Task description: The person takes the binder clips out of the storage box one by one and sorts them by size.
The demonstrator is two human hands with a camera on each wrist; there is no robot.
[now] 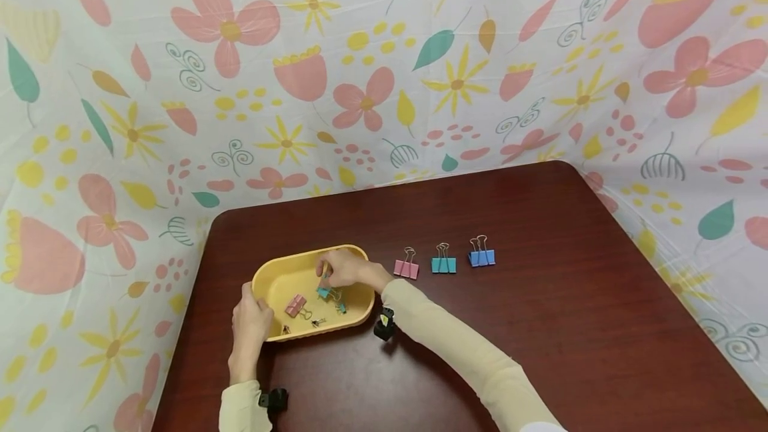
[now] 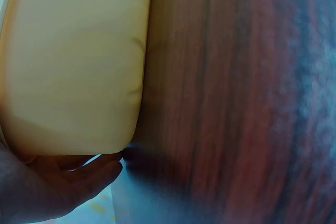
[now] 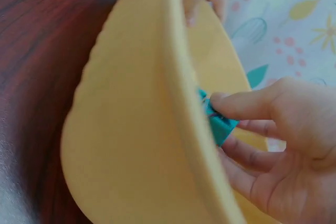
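A yellow plastic tray (image 1: pixel 282 267) with rounded ends sits on the table. My left hand (image 1: pixel 252 319) grips its left end, the thumb over the rim; in the left wrist view that hand's fingers (image 2: pixel 100 174) lie against the outer wall. My right hand (image 1: pixel 343 268) reaches in over the right half. Between its thumb and fingers it pinches a teal binder clip (image 3: pixel 223 127), partly hidden by the tray's rim in the right wrist view. Inside the tray lie a pink binder clip (image 1: pixel 296 305), a small teal clip (image 1: pixel 341 308) and small dark clips (image 1: pixel 319 323).
Right of the tray, a pink binder clip (image 1: pixel 407 268), a teal binder clip (image 1: pixel 444 264) and a blue binder clip (image 1: pixel 482 257) stand in a row on the dark wooden table (image 1: pixel 540 325). A flower-patterned cloth (image 1: pixel 384 52) hangs behind the table.
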